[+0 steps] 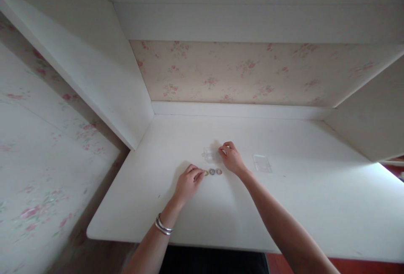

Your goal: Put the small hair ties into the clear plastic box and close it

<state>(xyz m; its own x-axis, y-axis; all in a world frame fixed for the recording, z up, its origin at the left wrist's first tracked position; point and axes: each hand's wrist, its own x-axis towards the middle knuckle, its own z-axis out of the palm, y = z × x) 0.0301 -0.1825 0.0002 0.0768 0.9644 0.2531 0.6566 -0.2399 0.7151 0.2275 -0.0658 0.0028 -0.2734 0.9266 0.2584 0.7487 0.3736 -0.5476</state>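
Three small round rings lie in a row on the white desk (284, 206): a yellowish one (206, 173), a grey one (212, 171) and a brownish one (219, 171). My left hand (188, 182) rests on the desk with its fingertips pinching or touching the yellowish ring at the row's left end. My right hand (231, 157) sits just behind the row, fingers curled against the right side of a small clear plastic box (208, 154). Whether that hand grips the box or only touches it is hard to tell.
A flat clear plastic lid (262, 163) lies on the desk to the right of my right hand. White side panels (94, 67) and a floral back wall (240, 72) enclose the desk. Silver bangles (163, 226) circle my left wrist.
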